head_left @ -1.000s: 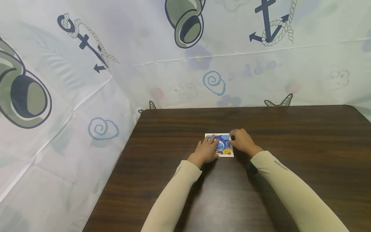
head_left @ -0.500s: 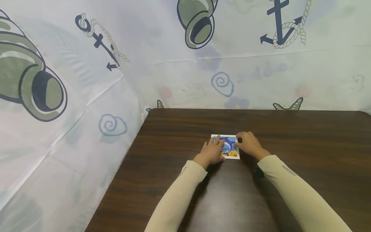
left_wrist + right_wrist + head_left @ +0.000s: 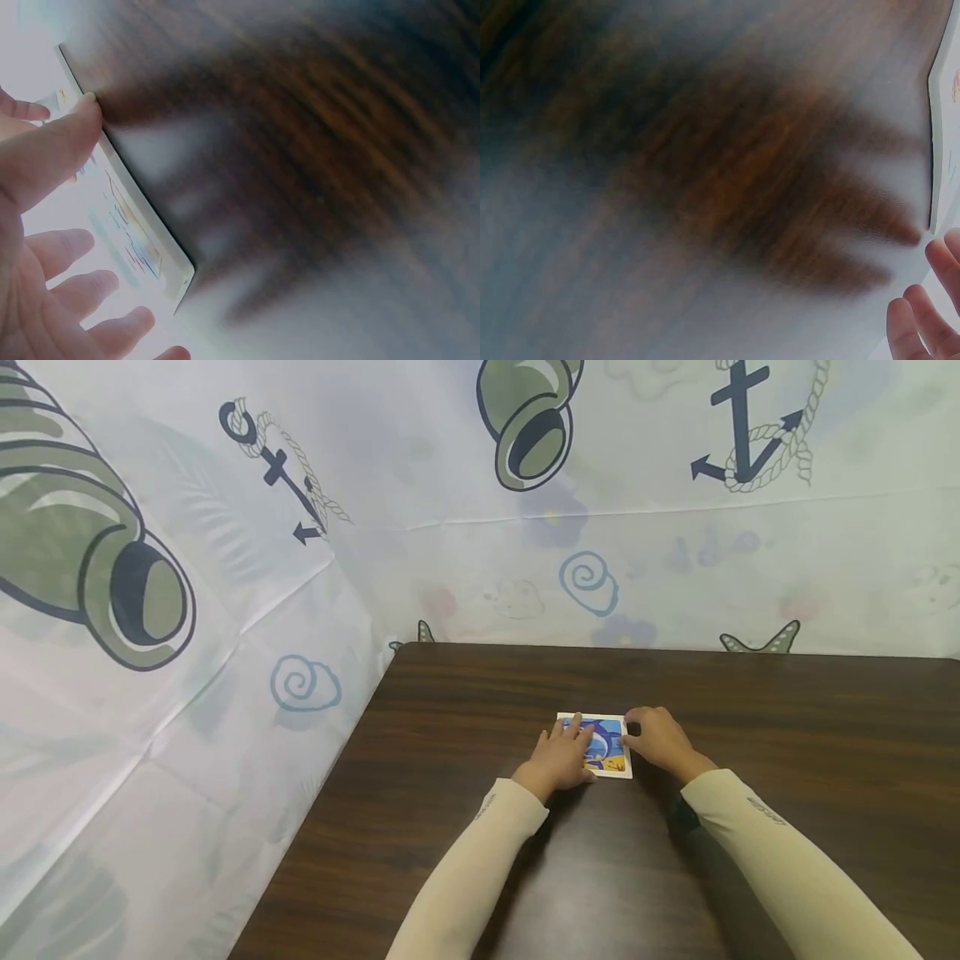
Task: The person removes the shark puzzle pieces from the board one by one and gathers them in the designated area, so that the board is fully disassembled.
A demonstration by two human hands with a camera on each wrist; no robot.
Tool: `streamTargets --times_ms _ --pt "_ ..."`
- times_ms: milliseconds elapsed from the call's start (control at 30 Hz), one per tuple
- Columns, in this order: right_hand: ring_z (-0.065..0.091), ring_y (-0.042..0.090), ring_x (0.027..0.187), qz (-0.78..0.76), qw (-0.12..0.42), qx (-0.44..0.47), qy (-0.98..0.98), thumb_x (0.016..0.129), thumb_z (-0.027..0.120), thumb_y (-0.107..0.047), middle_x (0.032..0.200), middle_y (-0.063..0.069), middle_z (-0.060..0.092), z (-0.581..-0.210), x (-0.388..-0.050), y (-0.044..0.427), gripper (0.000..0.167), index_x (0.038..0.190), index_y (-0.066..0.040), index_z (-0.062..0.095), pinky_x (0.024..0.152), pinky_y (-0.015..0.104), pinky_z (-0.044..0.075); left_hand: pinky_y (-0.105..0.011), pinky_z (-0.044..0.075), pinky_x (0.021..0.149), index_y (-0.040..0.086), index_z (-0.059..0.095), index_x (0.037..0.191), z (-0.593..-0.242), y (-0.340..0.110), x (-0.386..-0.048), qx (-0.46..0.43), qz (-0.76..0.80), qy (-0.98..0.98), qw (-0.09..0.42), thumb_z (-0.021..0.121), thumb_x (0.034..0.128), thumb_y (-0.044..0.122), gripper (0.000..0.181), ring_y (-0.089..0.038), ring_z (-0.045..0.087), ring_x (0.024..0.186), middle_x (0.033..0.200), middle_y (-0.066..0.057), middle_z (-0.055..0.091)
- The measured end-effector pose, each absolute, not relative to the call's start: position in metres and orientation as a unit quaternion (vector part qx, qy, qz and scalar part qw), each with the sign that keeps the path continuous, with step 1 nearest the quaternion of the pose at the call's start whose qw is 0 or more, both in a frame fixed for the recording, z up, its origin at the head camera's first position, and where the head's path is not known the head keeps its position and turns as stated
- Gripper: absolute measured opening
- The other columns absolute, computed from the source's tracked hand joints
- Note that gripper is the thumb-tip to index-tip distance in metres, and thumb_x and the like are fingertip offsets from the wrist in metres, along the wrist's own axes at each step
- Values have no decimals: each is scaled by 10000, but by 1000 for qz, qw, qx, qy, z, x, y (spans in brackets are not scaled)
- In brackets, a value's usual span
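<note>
Pale cloth printed with anchors, spiral shells and starfish hangs behind and to the left of a dark wood-grain tabletop. Toward the far side of it, a square picture board with a white rim lies flat; its print looks like a blue dolphin above a yellow seabed. Two forearms in cream sleeves reach in. The left hand covers the board's left part, its grip loose: fingers spread across the picture, thumb against the near rim, nothing clasped. The right hand is at the upper part of the right rim, fingers bent, thumb touching the edge; whether that grip pinches it cannot be told. The board seems thin, light and stiff, probably smooth enough to slide. Opposite sides of the rim look the best hold. Fine lines cross the print; should they be seams between loose pieces, pressing there might shift them.
</note>
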State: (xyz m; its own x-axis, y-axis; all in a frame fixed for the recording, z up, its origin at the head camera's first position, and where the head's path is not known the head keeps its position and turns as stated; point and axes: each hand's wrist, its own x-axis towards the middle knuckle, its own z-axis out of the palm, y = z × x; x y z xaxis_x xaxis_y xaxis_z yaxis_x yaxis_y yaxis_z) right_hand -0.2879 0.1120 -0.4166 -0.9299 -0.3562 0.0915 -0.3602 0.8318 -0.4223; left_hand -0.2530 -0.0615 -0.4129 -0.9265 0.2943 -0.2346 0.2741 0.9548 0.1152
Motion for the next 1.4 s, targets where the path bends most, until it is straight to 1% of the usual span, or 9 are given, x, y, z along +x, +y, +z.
streamTargets --times_ms 100,300,533,767,1067,1400 --pt "567 471 1109 221 3 185 -958 840 669 -127 1151 288 643 -417 -288 113 334 1082 102 640 970 571 438 -477 271 1178 219 275 1506 -412 -60 -253 145 40 981 125 667 848 441 798 -294 211 1485 1617 -17 162" --pt "534 487 1146 220 -8 174 -960 847 664 -137 1184 290 627 -416 -289 112 364 1118 104 627 1002 591 406 -472 254 1186 225 266 1509 -412 -60 -252 141 41 981 129 667 849 439 801 -294 194 1489 1619 -14 145" --pt "541 484 1124 211 -6 184 -960 845 665 -147 1186 294 625 -416 -290 111 381 1123 110 623 986 575 424 -481 250 1186 223 279 1505 -410 -62 -252 135 47 981 130 674 845 430 797 -298 190 1490 1619 -16 149" --pt "519 484 1150 213 -15 171 -962 850 662 -147 1218 285 611 -415 -290 110 381 1141 95 619 992 587 414 -482 247 1187 221 280 1504 -411 -61 -253 134 52 980 135 675 841 444 803 -286 190 1491 1619 -5 150" --pt "518 481 1163 208 -18 173 -963 847 669 -143 1249 286 592 -416 -289 108 401 1162 100 610 1005 578 411 -475 277 1174 203 295 1498 -415 -60 -255 147 40 980 129 664 842 468 798 -257 231 1482 1611 -2 186" --pt "526 488 1158 209 -10 180 -961 841 678 -139 1233 294 599 -419 -290 108 396 1143 110 618 1016 575 405 -462 284 1175 189 298 1497 -416 -60 -256 140 38 980 136 642 846 505 802 -243 221 1486 1614 14 176"
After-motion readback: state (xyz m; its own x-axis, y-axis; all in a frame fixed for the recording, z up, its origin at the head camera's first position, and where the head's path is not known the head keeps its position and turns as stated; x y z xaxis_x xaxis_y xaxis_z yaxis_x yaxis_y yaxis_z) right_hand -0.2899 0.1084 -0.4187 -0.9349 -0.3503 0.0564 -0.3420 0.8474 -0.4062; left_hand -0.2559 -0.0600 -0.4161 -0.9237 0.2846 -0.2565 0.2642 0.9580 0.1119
